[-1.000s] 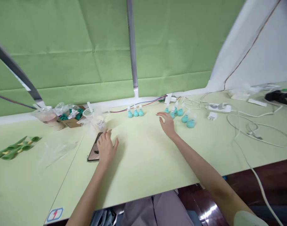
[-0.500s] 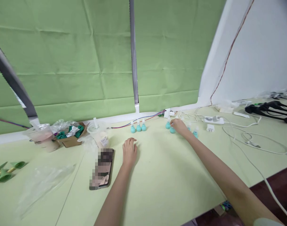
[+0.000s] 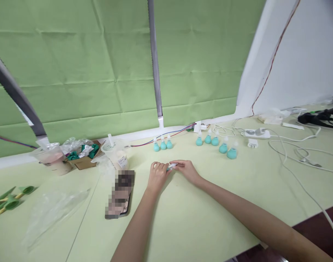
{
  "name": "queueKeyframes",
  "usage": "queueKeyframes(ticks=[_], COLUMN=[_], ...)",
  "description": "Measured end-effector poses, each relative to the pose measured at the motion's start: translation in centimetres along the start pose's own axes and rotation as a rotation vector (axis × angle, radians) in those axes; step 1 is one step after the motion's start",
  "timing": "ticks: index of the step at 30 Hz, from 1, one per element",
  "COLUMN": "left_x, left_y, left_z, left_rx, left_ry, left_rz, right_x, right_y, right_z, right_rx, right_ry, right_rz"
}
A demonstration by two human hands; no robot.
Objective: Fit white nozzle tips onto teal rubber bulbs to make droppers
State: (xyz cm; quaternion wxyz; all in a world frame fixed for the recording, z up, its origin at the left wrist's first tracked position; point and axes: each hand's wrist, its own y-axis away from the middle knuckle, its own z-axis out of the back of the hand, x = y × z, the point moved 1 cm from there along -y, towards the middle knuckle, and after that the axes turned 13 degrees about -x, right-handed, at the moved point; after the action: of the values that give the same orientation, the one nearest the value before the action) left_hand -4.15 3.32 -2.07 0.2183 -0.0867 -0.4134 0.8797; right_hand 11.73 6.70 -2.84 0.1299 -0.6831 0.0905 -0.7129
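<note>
Two hands [image 3: 158,176] [image 3: 186,170] hold one bottle [image 3: 171,166] — three bottles [image 3: 163,146] behind, five bottles [image 3: 215,141] rightward.

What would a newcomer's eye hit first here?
Probably the green sheet filling most of the background. Next, the teal bottles: three stand in front of the grey strip, and five more stand to the right. Nearer the camera, the left hand and right hand meet on a small, partly hidden item.
</note>
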Motion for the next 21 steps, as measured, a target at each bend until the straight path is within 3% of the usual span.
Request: queueKeyframes(ticks=[6, 21], left_x=[-0.1, -0.4], left_y=[-0.1, -0.2], left_z=[0.1, 0.6], left_rx=[0.014, 0.029], left_ry=[-0.040, -0.061], left_rz=[-0.010, -0.021], right_x=[-0.4, 0.7], right_y=[-0.1, 0.4], right_z=[0.3, 0.6], right_rx=[-0.032, -0.114], right_ry=[0.145, 0.369], right_rz=[0.107, 0.190])
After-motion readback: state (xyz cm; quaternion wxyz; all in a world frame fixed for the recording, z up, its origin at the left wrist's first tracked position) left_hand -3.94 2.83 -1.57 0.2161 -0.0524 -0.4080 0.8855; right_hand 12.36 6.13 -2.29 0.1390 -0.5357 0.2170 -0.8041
